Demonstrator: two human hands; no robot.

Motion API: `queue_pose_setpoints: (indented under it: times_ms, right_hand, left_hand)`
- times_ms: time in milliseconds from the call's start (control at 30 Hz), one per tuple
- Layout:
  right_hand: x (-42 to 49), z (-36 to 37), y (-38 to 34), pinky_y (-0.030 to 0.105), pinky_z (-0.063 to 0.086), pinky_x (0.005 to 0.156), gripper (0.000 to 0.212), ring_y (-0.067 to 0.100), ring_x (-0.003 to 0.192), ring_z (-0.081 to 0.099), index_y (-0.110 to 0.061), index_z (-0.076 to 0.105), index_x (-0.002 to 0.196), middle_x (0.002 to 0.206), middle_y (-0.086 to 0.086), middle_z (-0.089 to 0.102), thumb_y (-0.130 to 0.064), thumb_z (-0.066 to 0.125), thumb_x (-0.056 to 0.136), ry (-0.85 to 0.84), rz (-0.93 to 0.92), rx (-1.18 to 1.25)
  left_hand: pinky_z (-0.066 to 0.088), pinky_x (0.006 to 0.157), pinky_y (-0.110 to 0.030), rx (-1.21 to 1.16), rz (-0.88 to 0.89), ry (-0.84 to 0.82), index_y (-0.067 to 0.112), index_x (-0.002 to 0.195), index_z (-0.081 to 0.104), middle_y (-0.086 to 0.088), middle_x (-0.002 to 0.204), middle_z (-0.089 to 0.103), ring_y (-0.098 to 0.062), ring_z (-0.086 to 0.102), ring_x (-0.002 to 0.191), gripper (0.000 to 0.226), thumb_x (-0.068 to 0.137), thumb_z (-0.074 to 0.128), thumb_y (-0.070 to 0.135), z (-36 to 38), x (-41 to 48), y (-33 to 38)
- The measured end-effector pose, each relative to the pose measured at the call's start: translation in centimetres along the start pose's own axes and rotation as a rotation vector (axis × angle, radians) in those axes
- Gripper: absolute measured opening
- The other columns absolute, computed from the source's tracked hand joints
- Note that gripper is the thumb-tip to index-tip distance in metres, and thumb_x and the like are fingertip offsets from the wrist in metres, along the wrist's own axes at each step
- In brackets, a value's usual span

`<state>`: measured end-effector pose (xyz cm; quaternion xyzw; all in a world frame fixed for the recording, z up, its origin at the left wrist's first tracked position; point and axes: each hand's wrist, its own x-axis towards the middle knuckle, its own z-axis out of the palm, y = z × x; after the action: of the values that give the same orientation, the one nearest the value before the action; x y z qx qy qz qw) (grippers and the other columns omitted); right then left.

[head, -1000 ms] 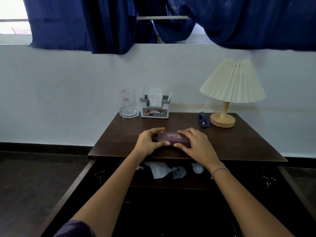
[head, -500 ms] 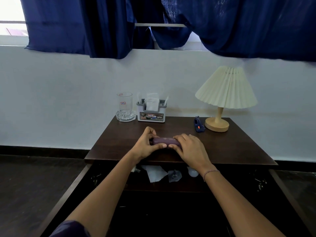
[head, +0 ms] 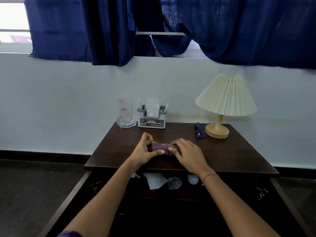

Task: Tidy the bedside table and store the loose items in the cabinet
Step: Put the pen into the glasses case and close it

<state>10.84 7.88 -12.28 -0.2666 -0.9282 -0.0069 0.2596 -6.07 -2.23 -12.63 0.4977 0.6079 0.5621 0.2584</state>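
Snugly between hands point(head: 139, 153) point(head: 189, 153), smooth oblong case point(head: 161, 145)

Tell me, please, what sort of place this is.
Probably a bedroom: a bedside table carries a pleated lamp and a tissue holder, with blue curtains hanging above.

Arms extended, left hand point(head: 141, 152) and right hand point(head: 190, 154) pinch opposite ends of a case point(head: 160, 145).
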Motion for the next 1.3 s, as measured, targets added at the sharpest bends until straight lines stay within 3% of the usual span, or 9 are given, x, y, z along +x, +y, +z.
queue_pose_setpoints:
  times_ms: [100,267,400,500,633,733,933,1133,1300]
  right_hand:
    - [0.3,-0.2,0.0,0.022,0.038,0.070,0.040,0.012,0.094,0.055,-0.023,0.054,0.112,0.107,-0.005,0.060,-0.052,0.033,0.094,-0.038,-0.008,-0.012]
    - [0.9,-1.3,-0.1,0.030,0.044,0.078,0.045,0.019,0.099,0.059,-0.018,0.053,0.121,0.114,0.002,0.061,-0.049,0.032,0.096,-0.138,-0.077,-0.064]
    - [2.1,-3.1,-0.5,0.039,0.043,0.094,0.051,0.030,0.115,0.053,-0.012,0.026,0.144,0.133,0.014,0.051,-0.036,0.030,0.100,-0.414,-0.220,-0.152]
    - [2.8,-3.6,-1.2,0.042,0.045,0.091,0.052,0.035,0.109,0.055,-0.011,0.015,0.147,0.130,0.018,0.050,-0.028,0.029,0.100,-0.499,-0.286,-0.250]
    - [3.2,-3.9,-1.8,0.042,0.045,0.081,0.057,0.037,0.098,0.057,-0.006,0.013,0.147,0.117,0.022,0.055,-0.017,0.035,0.095,-0.510,-0.350,-0.379]
    - [3.0,-3.6,-2.2,0.043,0.047,0.082,0.056,0.038,0.104,0.057,0.000,0.015,0.145,0.122,0.025,0.052,-0.009,0.036,0.094,-0.479,-0.358,-0.406]
    - [2.6,-2.6,-2.7,0.046,0.049,0.081,0.047,0.041,0.105,0.057,0.006,0.019,0.141,0.124,0.030,0.050,-0.005,0.029,0.097,-0.389,-0.392,-0.487]
    - [3.9,-4.2,-0.4,0.041,0.044,0.097,0.046,0.031,0.117,0.052,-0.009,0.034,0.139,0.131,0.017,0.052,-0.024,0.042,0.096,-0.502,-0.324,-0.222]
    - [3.7,-4.6,1.1,0.036,0.043,0.100,0.040,0.023,0.121,0.053,-0.016,0.044,0.136,0.133,0.008,0.056,-0.027,0.042,0.098,-0.333,-0.201,0.038]
  left_hand:
    - [0.049,0.083,-0.030,0.007,0.005,0.007,0.014,0.093,0.031,-0.023,0.101,0.063,-0.021,0.060,0.089,0.053,0.071,0.077,0.004,-0.1,0.1,0.1]
    - [0.048,0.092,-0.042,-0.004,-0.024,0.029,0.018,0.091,0.033,-0.026,0.105,0.064,-0.027,0.062,0.094,0.051,0.070,0.079,0.010,-0.1,0.1,0.0]
    - [0.047,0.093,-0.046,-0.021,-0.041,0.095,0.023,0.089,0.038,-0.018,0.100,0.069,-0.024,0.064,0.092,0.054,0.059,0.084,0.025,0.1,0.0,-0.1]
    - [0.047,0.093,-0.044,0.004,-0.039,0.134,0.022,0.092,0.041,-0.014,0.097,0.070,-0.021,0.064,0.090,0.058,0.056,0.086,0.029,0.2,0.0,-0.2]
    - [0.049,0.092,-0.042,0.056,-0.036,0.162,0.021,0.092,0.043,-0.008,0.094,0.072,-0.022,0.066,0.092,0.058,0.056,0.088,0.030,0.3,0.1,-0.5]
    - [0.050,0.092,-0.043,0.055,-0.053,0.159,0.025,0.091,0.043,-0.007,0.094,0.072,-0.024,0.066,0.094,0.061,0.052,0.089,0.034,0.2,0.1,-0.4]
    - [0.048,0.093,-0.047,0.009,-0.061,0.093,0.021,0.090,0.040,-0.017,0.100,0.068,-0.023,0.062,0.089,0.056,0.059,0.087,0.013,0.1,0.1,-0.3]
    - [0.050,0.089,-0.042,-0.051,-0.074,0.085,0.020,0.092,0.041,-0.012,0.096,0.067,-0.022,0.062,0.088,0.059,0.056,0.087,0.009,0.0,-0.1,-0.3]
    - [0.055,0.080,-0.037,-0.093,-0.090,0.053,0.025,0.100,0.042,-0.017,0.101,0.067,-0.023,0.064,0.085,0.064,0.057,0.087,0.011,-0.1,-0.1,-0.1]
